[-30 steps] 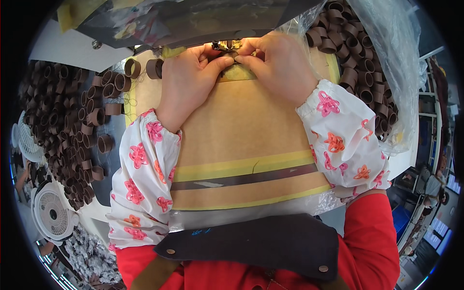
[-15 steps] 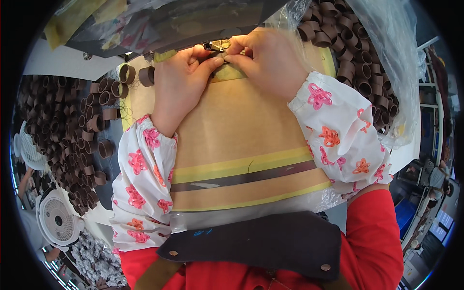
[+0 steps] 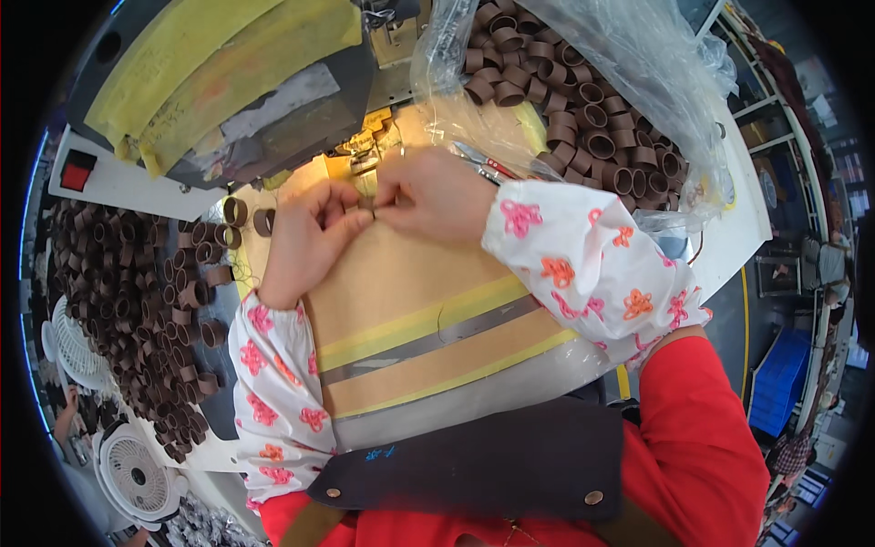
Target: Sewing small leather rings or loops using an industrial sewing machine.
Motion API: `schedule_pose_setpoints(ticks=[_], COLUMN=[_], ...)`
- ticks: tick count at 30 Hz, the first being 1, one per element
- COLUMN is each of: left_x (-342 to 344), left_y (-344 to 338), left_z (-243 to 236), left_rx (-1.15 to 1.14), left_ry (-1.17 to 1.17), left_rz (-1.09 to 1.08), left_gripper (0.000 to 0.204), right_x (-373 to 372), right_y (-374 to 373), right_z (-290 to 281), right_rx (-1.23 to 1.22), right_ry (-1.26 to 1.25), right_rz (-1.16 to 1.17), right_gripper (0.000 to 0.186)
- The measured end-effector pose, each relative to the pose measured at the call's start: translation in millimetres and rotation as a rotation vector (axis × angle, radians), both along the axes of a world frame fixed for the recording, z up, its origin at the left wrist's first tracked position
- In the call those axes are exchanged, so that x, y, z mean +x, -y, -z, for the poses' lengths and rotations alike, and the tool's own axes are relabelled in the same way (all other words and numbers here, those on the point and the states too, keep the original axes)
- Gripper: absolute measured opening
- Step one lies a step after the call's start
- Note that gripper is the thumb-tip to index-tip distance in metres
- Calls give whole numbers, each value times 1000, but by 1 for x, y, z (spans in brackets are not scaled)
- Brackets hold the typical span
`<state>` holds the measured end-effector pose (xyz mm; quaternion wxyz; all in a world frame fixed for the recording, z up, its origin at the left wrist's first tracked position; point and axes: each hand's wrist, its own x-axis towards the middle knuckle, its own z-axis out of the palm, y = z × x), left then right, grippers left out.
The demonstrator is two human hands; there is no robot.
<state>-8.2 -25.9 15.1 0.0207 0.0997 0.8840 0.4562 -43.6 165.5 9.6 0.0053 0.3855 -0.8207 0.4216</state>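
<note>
My left hand [image 3: 305, 235] and my right hand [image 3: 439, 193] meet just on my side of the sewing machine's lit needle area [image 3: 365, 160]. Both are closed in a pinch, with thumbs and fingertips almost touching. Whatever lies between the fingertips is mostly hidden and too small to name. Under the hands spreads a tan work surface [image 3: 410, 273] edged with yellow tape. The dark machine head [image 3: 273, 118], partly covered in yellow tape, overhangs from the upper left. Several brown rings [image 3: 235, 212] stand beside my left hand.
Many more brown rings [image 3: 114, 264] cover the table's left side. Another heap [image 3: 592, 117] fills a clear plastic bag [image 3: 638, 46] at the far right. Pointed tools with red handles [image 3: 492, 166] lie beyond my right hand. A white fan [image 3: 137, 474] stands at lower left.
Both hands have drawn back a little from the needle area toward me, still pinched together. The view has shifted, showing more of the machine head and the red-handled tools.
</note>
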Motion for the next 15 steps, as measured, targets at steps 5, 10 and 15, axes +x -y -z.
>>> schedule_pose_setpoints(ticks=[5,10,15], left_x=[14,14,6], left_y=[-8,-15,-13], left_z=[5,-1,6], left_rx=[9,-21,276], left_ry=[-13,-90,-174], left_rz=[75,60,-5], left_gripper=[19,12,15], right_x=[25,9,20], right_y=[-12,2,0], right_z=[-9,-7,-7], right_rx=[-72,-148,-19], right_ry=[15,255,157], right_rz=[110,74,-18], right_gripper=[14,14,9])
